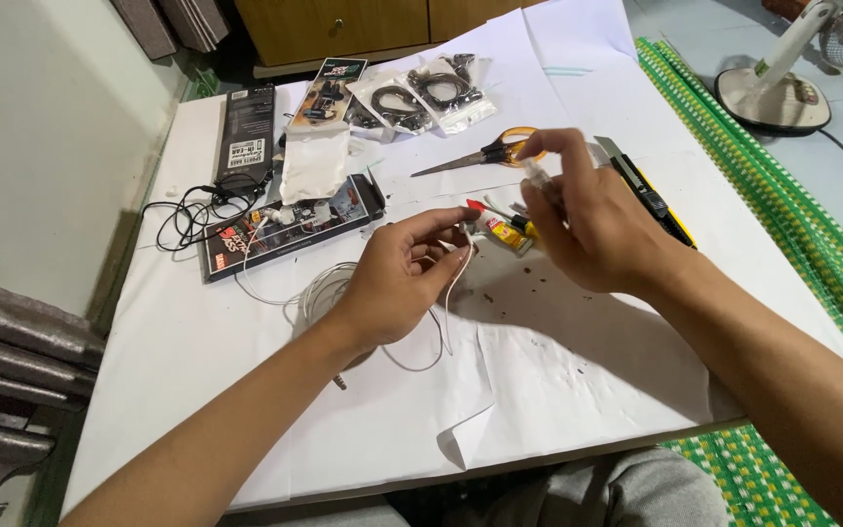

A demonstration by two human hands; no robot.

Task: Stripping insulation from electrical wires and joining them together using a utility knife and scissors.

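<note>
left hand [397, 278] pinches the end of a thin white cable [449, 293] between thumb and fingertips, just above the paper-covered table [558, 390], presenting it to the right hand [587, 220], which closes on a small clear tube [537, 176]. the tube's long axis tilts, tip down-left toward the cable end. a small glue tube [500, 230] lies between the hands.
</note>
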